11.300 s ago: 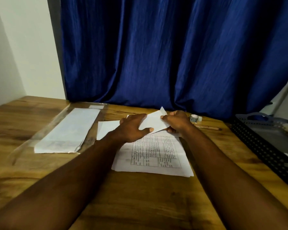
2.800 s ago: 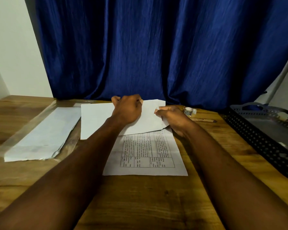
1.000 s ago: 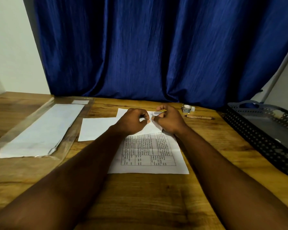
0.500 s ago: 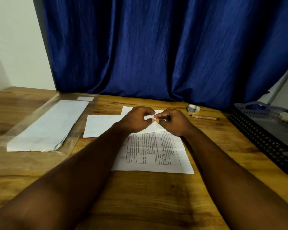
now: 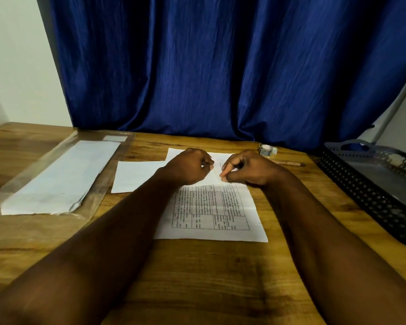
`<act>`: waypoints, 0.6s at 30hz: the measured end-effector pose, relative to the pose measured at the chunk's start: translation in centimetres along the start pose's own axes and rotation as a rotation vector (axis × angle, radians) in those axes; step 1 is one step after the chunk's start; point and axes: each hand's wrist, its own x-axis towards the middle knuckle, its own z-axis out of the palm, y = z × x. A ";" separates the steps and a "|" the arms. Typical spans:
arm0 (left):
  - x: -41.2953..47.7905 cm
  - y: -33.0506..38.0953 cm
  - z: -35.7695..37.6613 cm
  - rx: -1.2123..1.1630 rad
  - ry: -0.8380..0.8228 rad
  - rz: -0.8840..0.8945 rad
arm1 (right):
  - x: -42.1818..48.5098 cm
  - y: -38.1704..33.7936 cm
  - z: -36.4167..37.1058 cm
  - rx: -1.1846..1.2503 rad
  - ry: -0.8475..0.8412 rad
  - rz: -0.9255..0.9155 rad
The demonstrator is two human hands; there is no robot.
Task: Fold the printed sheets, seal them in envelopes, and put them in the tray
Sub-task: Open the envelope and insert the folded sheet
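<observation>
A printed sheet with a table of text lies flat on the wooden table. Across its far edge lies a white envelope, reaching out to the left. My left hand and my right hand hover just over the envelope's right part, fingers curled, thumbs pinched against fingertips, a small gap between them. They seem to pinch the two ends of a small pale strip, which is barely visible. The black perforated tray stands at the right edge.
A stack of white envelopes in a clear plastic sleeve lies at the left. A small tape roll and a pencil sit behind my right hand. A blue curtain hangs right behind the table.
My fingertips met over the envelope a second ago, pinching a small pale bit; now the two hands have drawn slightly apart. The envelope and printed sheet have stayed put.
</observation>
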 end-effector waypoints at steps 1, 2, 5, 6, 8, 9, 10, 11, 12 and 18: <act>0.0 0.1 -0.1 0.014 -0.013 0.001 | -0.2 -0.1 -0.2 0.000 -0.027 0.009; -0.1 0.2 -0.2 0.041 -0.024 0.013 | -0.3 -0.2 -0.3 0.000 -0.048 0.014; -0.3 0.9 -0.9 0.148 -0.005 0.149 | -0.5 -0.4 -0.5 0.014 -0.064 0.021; -0.4 1.1 -1.1 0.150 0.007 0.184 | -0.5 -0.4 -0.5 0.013 -0.058 0.024; -0.6 1.5 -1.5 0.104 -0.034 0.192 | -0.4 -0.4 -0.3 0.012 -0.044 0.024; -0.7 1.6 -1.7 0.083 -0.077 0.185 | -0.4 -0.3 -0.3 0.015 -0.039 0.018; -0.8 1.7 -2.0 0.079 -0.120 0.176 | -0.3 -0.2 -0.2 0.020 -0.038 0.009; -0.9 1.7 -2.3 0.089 -0.160 0.159 | -0.2 -0.1 -0.2 0.025 -0.038 0.002; -0.9 1.8 -2.6 0.106 -0.198 0.147 | -0.2 0.0 -0.1 0.031 -0.032 0.001; -0.9 2.2 -3.1 0.109 -0.194 0.166 | 0.0 0.4 1.0 0.122 0.096 0.016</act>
